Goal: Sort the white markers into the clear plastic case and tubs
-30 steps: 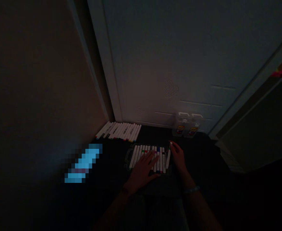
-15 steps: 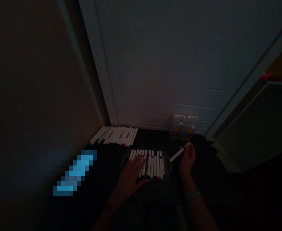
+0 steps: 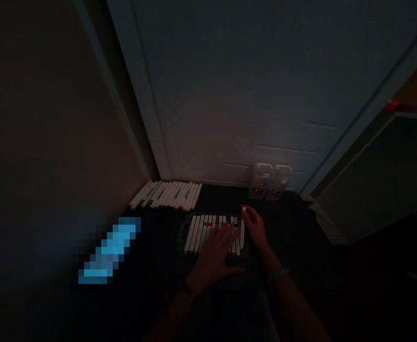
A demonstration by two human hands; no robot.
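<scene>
A clear plastic case [image 3: 183, 233] lies open on the dark table, with a row of white markers [image 3: 193, 233] inside it. My left hand [image 3: 215, 251] rests over the middle of the row, fingers spread, covering several of the markers. At the right end of the case, my right hand [image 3: 256, 227] pinches the upper end of a white marker [image 3: 243, 232], which stands nearly in line with the others. Whether that marker lies fully down in the case, I cannot tell. Coloured bands show near the tops of some markers.
A second row of white markers [image 3: 173, 194] lies at the back left, by the wall. Two clear plastic cases [image 3: 260, 183] with handles and labels stand upright at the back right against the white panel [image 3: 208, 95]. A blurred blue patch [image 3: 112, 249] glows at the left. The light is dim.
My right hand has moved left with the marker, turning it from slanted to nearly parallel with the row. My left hand has slid right across the markers.
</scene>
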